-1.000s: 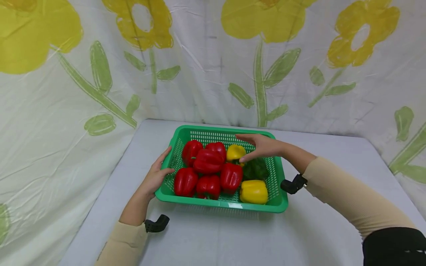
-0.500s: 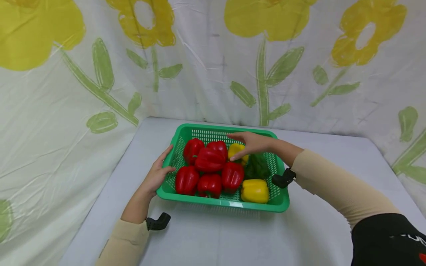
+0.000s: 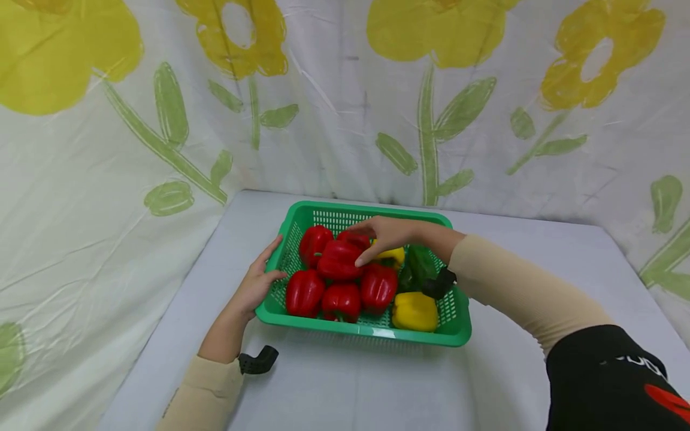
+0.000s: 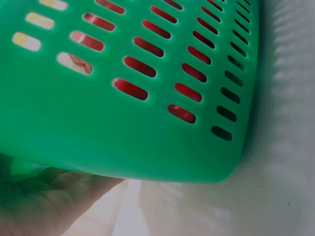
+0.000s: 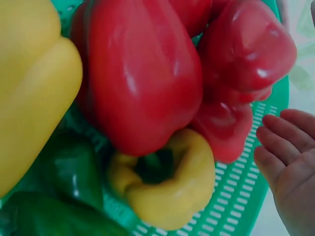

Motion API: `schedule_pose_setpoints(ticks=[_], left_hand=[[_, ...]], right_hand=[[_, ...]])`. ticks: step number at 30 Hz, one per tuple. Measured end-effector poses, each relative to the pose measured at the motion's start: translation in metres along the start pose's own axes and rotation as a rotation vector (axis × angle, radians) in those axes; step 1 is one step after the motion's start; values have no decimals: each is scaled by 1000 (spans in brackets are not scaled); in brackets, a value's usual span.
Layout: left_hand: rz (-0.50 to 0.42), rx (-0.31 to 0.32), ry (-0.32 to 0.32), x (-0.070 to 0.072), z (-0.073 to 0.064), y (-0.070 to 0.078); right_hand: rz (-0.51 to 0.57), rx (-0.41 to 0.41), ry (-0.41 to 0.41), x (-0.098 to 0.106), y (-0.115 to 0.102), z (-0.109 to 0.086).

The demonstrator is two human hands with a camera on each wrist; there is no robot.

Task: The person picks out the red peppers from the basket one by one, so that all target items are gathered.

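Observation:
A green plastic basket (image 3: 334,325) holds several red bell peppers, two yellow ones and a dark green pepper (image 3: 420,263). My left hand (image 3: 256,287) grips its left side, thumb over the rim; the left wrist view shows fingers against the slotted wall (image 4: 123,128). Over the back of the basket, my right hand (image 3: 389,232) reaches in with thumb and fingers spread, thumb tip right at the topmost red bell pepper (image 3: 336,261). A yellow bell pepper (image 3: 396,256) is partly hidden beneath that hand. In the right wrist view its extended fingers (image 5: 283,140) hold nothing.
The basket stands on a table covered with white cloth (image 3: 323,389). Behind it hangs a white curtain (image 3: 323,137) printed with yellow flowers. At the basket's front right lies the other yellow bell pepper (image 3: 415,312). Black wrist cameras (image 3: 260,360) sit on both forearms.
My right hand has moved left across the basket, from over the yellow and green peppers to the topmost red bell pepper. My left hand stays on the rim.

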State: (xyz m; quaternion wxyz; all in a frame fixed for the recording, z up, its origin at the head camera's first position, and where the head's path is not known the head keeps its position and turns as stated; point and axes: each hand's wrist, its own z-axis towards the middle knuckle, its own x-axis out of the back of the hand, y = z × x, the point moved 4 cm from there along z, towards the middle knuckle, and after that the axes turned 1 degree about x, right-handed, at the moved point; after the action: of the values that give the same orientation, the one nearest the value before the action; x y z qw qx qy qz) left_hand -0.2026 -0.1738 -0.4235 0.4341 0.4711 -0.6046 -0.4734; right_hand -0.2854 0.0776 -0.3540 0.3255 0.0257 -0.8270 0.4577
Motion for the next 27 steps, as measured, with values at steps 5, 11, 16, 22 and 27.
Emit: schedule_pose_setpoints(ticks=[5,11,16,22,27], left_hand=[[1,5,-6,-1,1,0],[20,3,1,1,1,-1],[2,5,-5,3,0,-2],[0,8,-7,2,0,-1],[-1,7,-5,2,0,0]], right_hand=[[-15,-21,-43,-2,0,11],[-7,-41,-68,1,-2,20],[19,-42,-73,2,-4,26],[25,-30,-96,-5,-5,33],[39,-33,-90,-7,-5,37]])
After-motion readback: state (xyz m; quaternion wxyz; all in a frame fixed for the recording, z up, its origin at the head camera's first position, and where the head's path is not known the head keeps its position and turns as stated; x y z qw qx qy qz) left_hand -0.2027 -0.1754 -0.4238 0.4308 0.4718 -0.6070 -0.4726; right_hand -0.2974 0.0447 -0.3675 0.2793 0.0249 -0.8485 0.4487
